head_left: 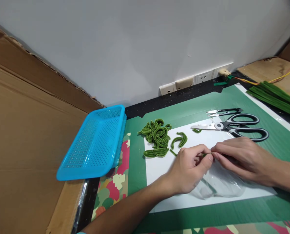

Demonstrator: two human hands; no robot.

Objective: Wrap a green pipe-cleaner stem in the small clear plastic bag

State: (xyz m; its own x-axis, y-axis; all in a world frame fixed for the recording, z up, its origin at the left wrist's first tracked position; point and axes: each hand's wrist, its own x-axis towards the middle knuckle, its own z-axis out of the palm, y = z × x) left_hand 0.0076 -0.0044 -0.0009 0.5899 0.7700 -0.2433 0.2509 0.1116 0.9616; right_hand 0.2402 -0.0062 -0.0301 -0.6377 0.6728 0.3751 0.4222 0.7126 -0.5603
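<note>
My left hand is closed in a pinch round a green pipe cleaner, whose end sticks out past the knuckles. My right hand meets it fingertip to fingertip, pinching the thin tip of the same piece. Most of that piece is hidden by my fingers. Beneath both hands lies a clear plastic bag on a white sheet. Left of them are a pile of looped green pipe cleaner pieces and a bent piece apart from it.
Black-and-grey scissors and small thread snips lie beyond my hands, near a short green scrap. A blue basket stands left by cardboard. Long green stems lie right. Wall sockets hold a plug.
</note>
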